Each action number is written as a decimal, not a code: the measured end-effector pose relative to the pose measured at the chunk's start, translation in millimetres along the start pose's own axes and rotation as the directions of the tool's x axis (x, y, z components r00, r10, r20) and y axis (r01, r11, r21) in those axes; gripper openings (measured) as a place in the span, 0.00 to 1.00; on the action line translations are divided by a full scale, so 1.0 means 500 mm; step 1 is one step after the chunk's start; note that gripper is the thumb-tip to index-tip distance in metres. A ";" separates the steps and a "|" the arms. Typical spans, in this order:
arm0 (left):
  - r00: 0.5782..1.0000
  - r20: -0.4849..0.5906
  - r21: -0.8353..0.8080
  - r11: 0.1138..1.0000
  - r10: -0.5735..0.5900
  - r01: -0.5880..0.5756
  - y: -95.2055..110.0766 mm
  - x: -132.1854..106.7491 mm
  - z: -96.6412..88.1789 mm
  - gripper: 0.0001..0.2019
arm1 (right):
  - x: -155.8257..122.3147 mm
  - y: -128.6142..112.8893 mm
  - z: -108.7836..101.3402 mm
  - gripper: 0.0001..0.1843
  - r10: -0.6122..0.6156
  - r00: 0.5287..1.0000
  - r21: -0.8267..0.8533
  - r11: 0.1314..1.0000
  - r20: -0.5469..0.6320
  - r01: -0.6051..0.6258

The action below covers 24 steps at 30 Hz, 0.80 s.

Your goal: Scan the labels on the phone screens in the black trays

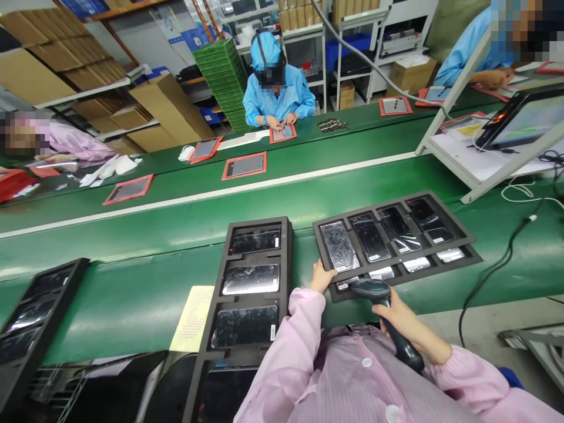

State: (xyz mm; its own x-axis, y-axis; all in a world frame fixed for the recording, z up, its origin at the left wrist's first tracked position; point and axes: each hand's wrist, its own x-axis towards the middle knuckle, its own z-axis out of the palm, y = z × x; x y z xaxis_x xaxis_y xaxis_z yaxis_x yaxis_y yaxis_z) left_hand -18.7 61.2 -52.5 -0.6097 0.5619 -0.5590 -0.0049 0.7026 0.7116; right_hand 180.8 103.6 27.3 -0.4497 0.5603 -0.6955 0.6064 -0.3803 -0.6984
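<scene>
My right hand (399, 314) is wrapped round the handle of a dark handheld barcode scanner (372, 288). The scanner's head points left, just in front of the black foam tray (318, 244). At that tray's near left corner my left hand (321, 276) grips the edge, thumb on top and the other fingers partly hidden. Several dark phones or phone screens in clear film, such as this one (370, 236), lie in its slots with small white labels. Beneath it, offset toward me, a second foam tray (472, 256) shows similar film-covered items.
Left of my hands stands a foam tray stack (287, 258) with more phones; another tray (66, 311) is farther left. Yellow paper (194, 317) lies between. A white-line green conveyor (132, 247) crosses ahead. A shelf with a monitor (524, 123) and a cable are right. Co-workers sit opposite.
</scene>
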 end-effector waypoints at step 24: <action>0.999 -0.016 -0.060 0.997 0.037 -0.038 -0.031 0.026 -0.002 0.19 | 0.049 0.045 -0.276 0.36 0.024 0.953 -0.229 0.969 -0.302 -0.097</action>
State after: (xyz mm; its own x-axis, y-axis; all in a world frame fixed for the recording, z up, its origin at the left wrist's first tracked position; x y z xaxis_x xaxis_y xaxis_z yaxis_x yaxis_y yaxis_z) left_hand -27.0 57.3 -70.4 -0.6222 0.5804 -0.5255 -0.0292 0.6535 0.7564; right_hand 274.1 210.2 17.9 -0.2165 0.7470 -0.6286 0.7811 -0.2537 -0.5705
